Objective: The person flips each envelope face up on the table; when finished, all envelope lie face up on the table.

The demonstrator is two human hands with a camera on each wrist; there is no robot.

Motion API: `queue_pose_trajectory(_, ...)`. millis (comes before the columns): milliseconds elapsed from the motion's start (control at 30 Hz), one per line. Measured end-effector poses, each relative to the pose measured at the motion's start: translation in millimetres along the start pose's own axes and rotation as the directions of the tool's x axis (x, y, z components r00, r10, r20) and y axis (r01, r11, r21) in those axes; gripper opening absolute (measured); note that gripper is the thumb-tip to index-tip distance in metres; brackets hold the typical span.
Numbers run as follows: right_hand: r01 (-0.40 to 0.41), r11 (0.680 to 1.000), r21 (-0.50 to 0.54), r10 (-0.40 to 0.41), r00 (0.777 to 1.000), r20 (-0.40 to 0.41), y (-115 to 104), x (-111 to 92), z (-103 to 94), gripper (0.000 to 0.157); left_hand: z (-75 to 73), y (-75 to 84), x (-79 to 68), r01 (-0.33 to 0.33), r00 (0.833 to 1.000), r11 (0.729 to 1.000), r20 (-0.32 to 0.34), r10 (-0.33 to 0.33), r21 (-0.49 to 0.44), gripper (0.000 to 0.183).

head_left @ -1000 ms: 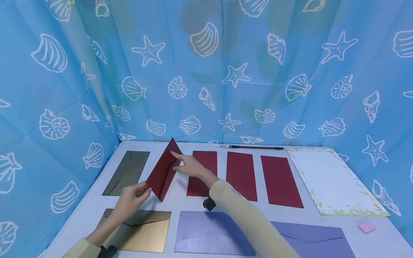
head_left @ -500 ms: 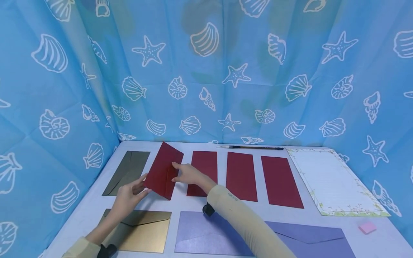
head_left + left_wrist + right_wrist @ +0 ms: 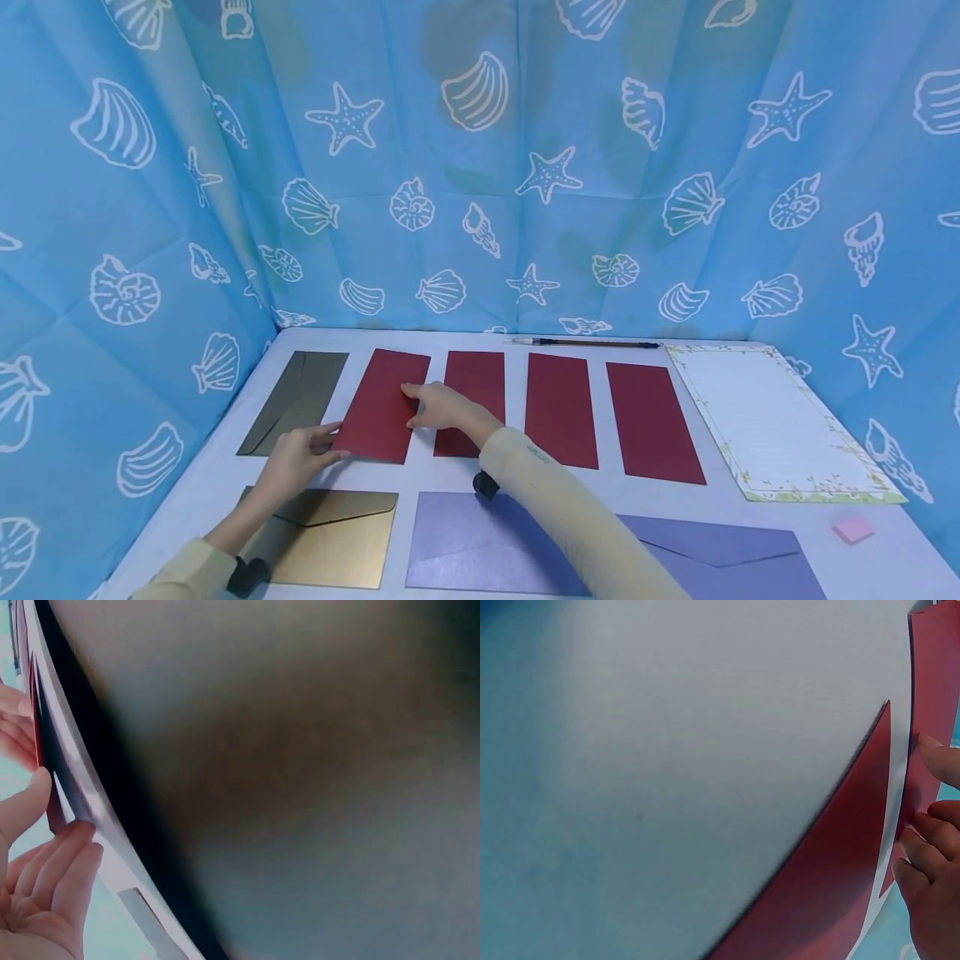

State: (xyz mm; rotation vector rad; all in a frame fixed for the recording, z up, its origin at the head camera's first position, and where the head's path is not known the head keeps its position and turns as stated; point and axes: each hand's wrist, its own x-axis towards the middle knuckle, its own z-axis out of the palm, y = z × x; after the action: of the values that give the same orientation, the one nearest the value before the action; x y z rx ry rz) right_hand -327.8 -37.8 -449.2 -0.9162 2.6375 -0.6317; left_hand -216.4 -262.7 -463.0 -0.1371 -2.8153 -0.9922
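A red envelope (image 3: 382,404) lies almost level over the white table, its smooth side facing up. My left hand (image 3: 294,460) pinches its lower left corner between thumb and fingers, and in the left wrist view the envelope's red edge (image 3: 35,712) appears tilted, slightly raised. At the right edge, my right hand (image 3: 448,408) holds the envelope, with one finger on top and the thumb by the side. The right wrist view has this envelope (image 3: 934,667) along the frame's right, fingers at its edge. A second red envelope (image 3: 480,383) lies just right of it, partly covered by my right hand.
Two more red envelopes, one in the middle (image 3: 561,408) and one farther right (image 3: 655,421), continue the row. An olive envelope (image 3: 296,400) lies left. Nearer are gold (image 3: 352,542) and purple (image 3: 480,533) envelopes. A brush (image 3: 596,342), bordered paper (image 3: 772,417) and pink block (image 3: 852,529) sit around.
The red envelope has turned from steeply tilted, with its flap side showing, to nearly flat with its smooth side up. Both hands have stayed at its edges, the right one moving slightly down.
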Motion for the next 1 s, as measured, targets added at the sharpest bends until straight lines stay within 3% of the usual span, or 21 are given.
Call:
queue_pose_trajectory(133, -0.004, 0.999, -0.037, 0.004, 1.000, -0.003, 0.6, 2.6, 1.2, 0.070, 1.2, 1.7, 1.9, 0.026, 1.000, 0.999, 0.014, -0.026, 0.022, 0.051)
queue_pose_trajectory(333, 0.018, 1.000, -0.011, -0.019, 0.999, -0.035, 6.8, 1.6, -0.9, 0.069, -0.1, 0.8, 2.6, 0.024, 0.999, 0.996, 0.022, -0.026, 0.086, 0.051)
queue_pose_trajectory(433, 0.061, 0.998, -0.009, -0.061, 0.997, -0.048, 13.0, -1.7, -5.0, 0.060, -4.9, -0.6, 0.6, -0.025, 0.999, 0.988, 0.023, 0.022, 0.154, 0.047)
queue_pose_trajectory(533, 0.114, 0.993, -0.031, -0.116, 0.992, -0.060, 18.5, -6.9, -10.0, 0.047, -11.5, -0.4, -2.0, -0.131, 0.991, 0.965, 0.061, 0.120, 0.228, 0.041)
queue_pose_trajectory(700, 0.185, 0.981, -0.050, -0.186, 0.982, -0.015, 23.4, -15.2, -13.1, 0.039, -16.3, 3.0, -7.1, -0.294, 0.941, 0.929, 0.237, 0.240, 0.226, 0.034)
queue_pose_trajectory(833, 0.219, 0.975, -0.045, -0.218, 0.975, 0.040, 23.7, -17.9, -10.3, 0.041, -12.1, 3.5, -10.2, -0.329, 0.922, 0.918, 0.288, 0.260, 0.223, 0.033)
queue_pose_trajectory(1000, 0.245, 0.968, -0.057, -0.241, 0.967, 0.078, 21.4, -17.6, -8.4, 0.043, -7.1, 1.7, -12.4, -0.289, 0.937, 0.927, 0.270, 0.222, 0.238, 0.030)
